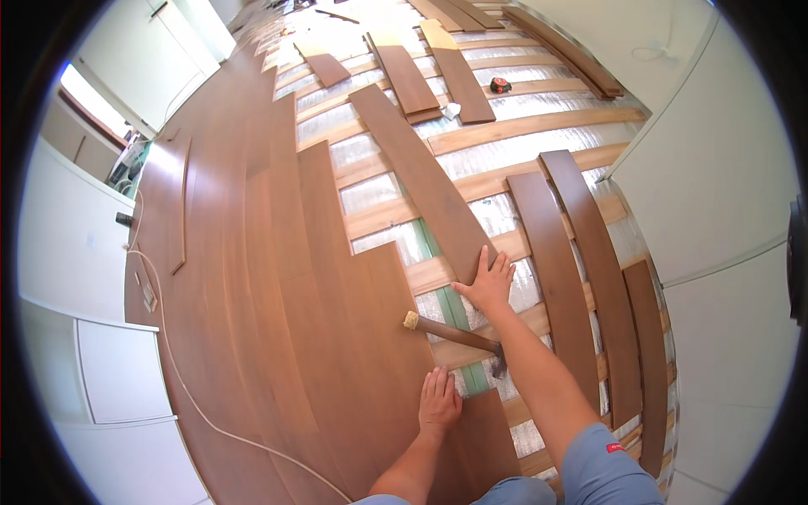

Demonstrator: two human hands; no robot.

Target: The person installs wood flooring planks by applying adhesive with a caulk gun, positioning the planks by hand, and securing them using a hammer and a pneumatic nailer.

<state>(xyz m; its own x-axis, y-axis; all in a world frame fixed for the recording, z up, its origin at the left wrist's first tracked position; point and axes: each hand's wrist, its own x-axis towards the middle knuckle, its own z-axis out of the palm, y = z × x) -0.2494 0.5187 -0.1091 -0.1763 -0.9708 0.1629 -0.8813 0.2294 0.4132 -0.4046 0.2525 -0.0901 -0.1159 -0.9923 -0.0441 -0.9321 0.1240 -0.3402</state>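
A loose brown floorboard (412, 164) lies slantwise over the wooden battens. My right hand (490, 284) rests on its near end, fingers spread and thumb apart near the end's left corner. Lower down, my left hand (439, 402) lies with fingers stretched out at the edge of the laid wood floor (295, 337), holding nothing. Between the two hands is a hammer (450, 332), its wooden handle end over the laid boards. The hammer's dark head is partly hidden by my right forearm. A short board (484, 438) sits beside my left wrist.
Several loose boards (555, 278) lie to the right, others (404, 80) farther off. Wooden battens (539, 126) cross silver foil with gaps between. A tape measure (500, 85) rests near a batten. A pale cable (219, 429) runs along the left; white cabinets (118, 370) flank the floor.
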